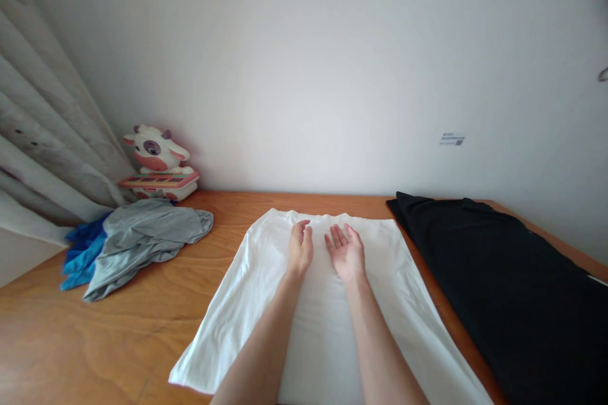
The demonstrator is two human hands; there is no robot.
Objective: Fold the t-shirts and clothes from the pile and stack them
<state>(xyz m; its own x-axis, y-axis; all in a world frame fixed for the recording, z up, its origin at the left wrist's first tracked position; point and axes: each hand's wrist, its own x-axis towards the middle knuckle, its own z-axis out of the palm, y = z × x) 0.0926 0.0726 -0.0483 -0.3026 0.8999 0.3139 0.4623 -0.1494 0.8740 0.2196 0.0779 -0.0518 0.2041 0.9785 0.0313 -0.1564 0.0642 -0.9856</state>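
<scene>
A white garment point(327, 329), which looks like a shirt, lies spread out on the wooden table with light wrinkles. Over its far half is my left hand point(300, 248), turned on edge with the fingers extended and nothing in it. My right hand point(348, 252) is beside it, palm turned upward and fingers apart, also holding nothing. A gap separates the two hands. Whether either one touches the cloth, I cannot tell. My forearms cover part of the garment's near side.
Black folded cloth point(503, 278) lies along the right. At left, a crumpled grey garment point(147, 240) overlaps a blue one point(85, 256) on the wooden table point(95, 348). Behind them stands a cow-shaped toy piano point(159, 168), near a curtain point(47, 120). A wall point(304, 76) bounds the back.
</scene>
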